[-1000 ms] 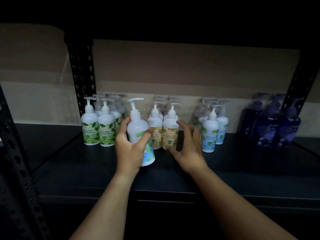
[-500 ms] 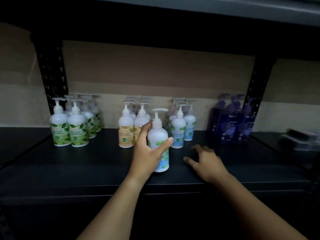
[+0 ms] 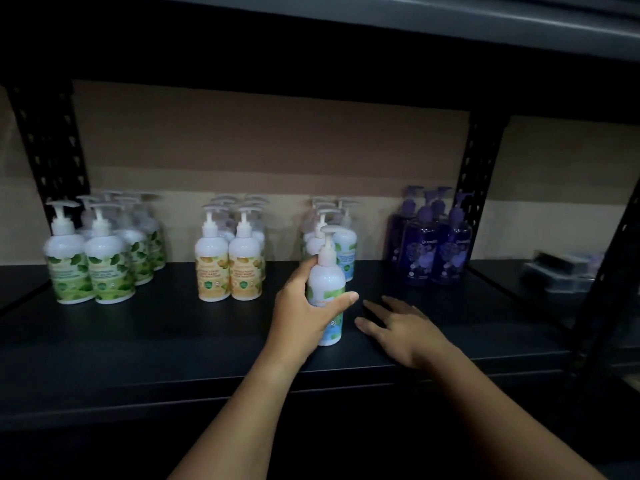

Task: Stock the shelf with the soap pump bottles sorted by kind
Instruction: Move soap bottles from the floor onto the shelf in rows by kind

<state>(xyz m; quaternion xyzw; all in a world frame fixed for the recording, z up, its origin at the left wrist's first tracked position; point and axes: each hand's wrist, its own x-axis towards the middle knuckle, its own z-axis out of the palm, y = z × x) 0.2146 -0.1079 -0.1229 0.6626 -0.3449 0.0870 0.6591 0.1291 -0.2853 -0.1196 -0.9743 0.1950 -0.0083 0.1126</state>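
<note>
Standing wide and dark, the shelf holds four bunches of pump bottles: green ones at the left, yellow ones next, blue-label ones after that, and purple ones at the right. The left hand wraps its fingers around one white bottle, upright, just in front of the blue-label bunch. The right hand lies beside it on the shelf, fingers straight and spread.

white blue-label pump bottle upright on dark shelf, before blue-label group, left-hand grip
</note>
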